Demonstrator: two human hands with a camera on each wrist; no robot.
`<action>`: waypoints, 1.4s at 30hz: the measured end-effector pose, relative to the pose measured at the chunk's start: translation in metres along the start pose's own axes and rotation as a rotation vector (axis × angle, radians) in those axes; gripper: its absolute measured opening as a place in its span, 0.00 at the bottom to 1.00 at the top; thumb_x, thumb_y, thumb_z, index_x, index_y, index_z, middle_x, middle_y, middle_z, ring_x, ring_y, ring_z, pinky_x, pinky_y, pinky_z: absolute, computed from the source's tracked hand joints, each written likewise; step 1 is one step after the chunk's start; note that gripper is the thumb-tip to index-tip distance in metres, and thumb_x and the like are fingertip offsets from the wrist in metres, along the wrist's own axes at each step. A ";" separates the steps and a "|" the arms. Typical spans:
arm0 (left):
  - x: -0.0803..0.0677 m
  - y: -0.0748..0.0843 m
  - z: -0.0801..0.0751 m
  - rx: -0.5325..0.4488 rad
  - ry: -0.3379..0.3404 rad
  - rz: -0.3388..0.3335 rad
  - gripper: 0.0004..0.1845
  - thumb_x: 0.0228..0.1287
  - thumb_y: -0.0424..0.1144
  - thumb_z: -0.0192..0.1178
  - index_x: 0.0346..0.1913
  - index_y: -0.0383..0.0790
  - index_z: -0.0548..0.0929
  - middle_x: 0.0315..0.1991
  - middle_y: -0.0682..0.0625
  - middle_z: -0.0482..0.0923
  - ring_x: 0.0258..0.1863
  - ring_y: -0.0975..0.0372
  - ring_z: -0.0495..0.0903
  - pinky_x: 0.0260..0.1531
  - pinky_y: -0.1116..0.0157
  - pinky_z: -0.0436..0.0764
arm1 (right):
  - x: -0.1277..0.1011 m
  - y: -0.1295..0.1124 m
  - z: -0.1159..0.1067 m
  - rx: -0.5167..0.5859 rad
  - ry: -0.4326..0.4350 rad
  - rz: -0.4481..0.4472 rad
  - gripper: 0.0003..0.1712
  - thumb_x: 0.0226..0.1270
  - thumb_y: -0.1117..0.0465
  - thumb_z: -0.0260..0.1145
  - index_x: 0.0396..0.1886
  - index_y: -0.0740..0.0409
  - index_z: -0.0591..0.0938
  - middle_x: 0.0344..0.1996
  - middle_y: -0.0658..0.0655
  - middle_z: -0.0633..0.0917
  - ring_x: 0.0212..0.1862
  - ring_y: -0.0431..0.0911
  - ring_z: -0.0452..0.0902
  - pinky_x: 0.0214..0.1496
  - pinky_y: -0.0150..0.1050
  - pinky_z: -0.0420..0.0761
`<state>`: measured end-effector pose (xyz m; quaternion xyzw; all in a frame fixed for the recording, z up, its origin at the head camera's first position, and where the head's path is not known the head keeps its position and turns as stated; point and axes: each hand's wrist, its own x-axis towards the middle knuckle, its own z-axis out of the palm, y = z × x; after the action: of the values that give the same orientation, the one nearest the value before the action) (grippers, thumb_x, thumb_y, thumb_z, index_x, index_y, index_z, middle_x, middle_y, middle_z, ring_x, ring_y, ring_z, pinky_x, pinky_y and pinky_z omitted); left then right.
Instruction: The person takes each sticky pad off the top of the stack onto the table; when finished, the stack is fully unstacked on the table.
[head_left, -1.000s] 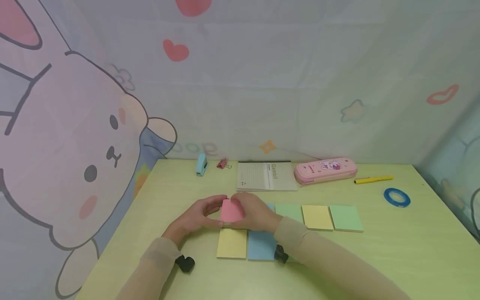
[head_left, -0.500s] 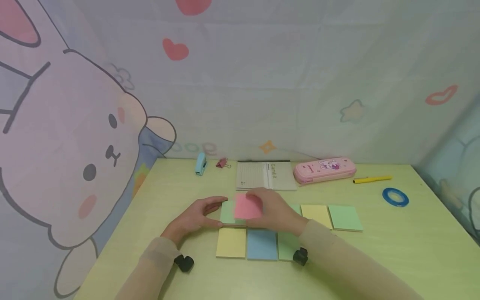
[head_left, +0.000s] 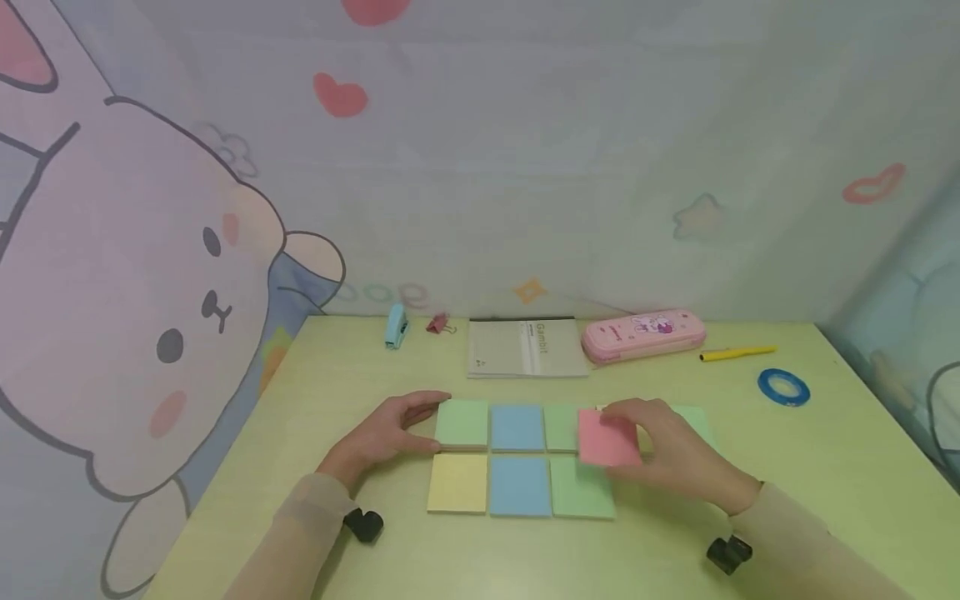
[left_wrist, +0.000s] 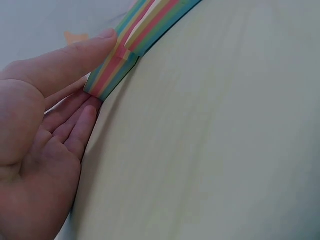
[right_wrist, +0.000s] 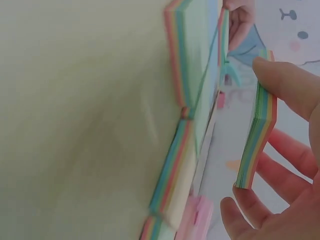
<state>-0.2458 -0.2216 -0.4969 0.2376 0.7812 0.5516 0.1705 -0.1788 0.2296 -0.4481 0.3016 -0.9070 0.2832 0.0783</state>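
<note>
The right hand pinches a pink-topped sticky-note pad between thumb and fingers, lifted clear of the table; it has carried the pad rightward from beside the left hand to above the row's right part, probably over the yellow pad. The left hand, fingers straight, still rests against the green pad at the row's left end.

The person's 2 bare hands, left hand and right hand, emerge from close-fitting beige long sleeves, each forearm carrying 1 small black wrist-mounted camera unit on its underside near the cuff.
</note>
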 end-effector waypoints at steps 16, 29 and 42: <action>-0.001 -0.002 -0.001 -0.025 0.011 -0.038 0.43 0.60 0.33 0.78 0.77 0.39 0.71 0.79 0.42 0.66 0.80 0.45 0.62 0.78 0.52 0.63 | -0.058 0.017 -0.010 -0.128 -0.071 -0.025 0.29 0.47 0.46 0.88 0.48 0.39 0.83 0.56 0.46 0.86 0.54 0.44 0.75 0.56 0.45 0.80; 0.001 0.000 -0.003 -0.011 0.015 -0.033 0.43 0.60 0.33 0.78 0.77 0.39 0.71 0.79 0.41 0.66 0.79 0.44 0.62 0.77 0.54 0.65 | -0.054 0.011 -0.005 -0.165 -0.154 -0.020 0.30 0.55 0.47 0.84 0.56 0.50 0.84 0.55 0.45 0.85 0.57 0.47 0.78 0.61 0.52 0.82; 0.000 -0.002 0.000 0.007 0.015 -0.041 0.43 0.60 0.34 0.78 0.77 0.41 0.71 0.79 0.42 0.66 0.79 0.45 0.62 0.77 0.56 0.66 | -0.053 0.014 -0.003 -0.115 -0.157 -0.012 0.32 0.55 0.47 0.84 0.58 0.49 0.83 0.56 0.44 0.85 0.57 0.46 0.78 0.61 0.52 0.82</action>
<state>-0.2457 -0.2220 -0.4990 0.2179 0.7891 0.5469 0.1751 -0.1439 0.2669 -0.4688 0.3232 -0.9234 0.2056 0.0257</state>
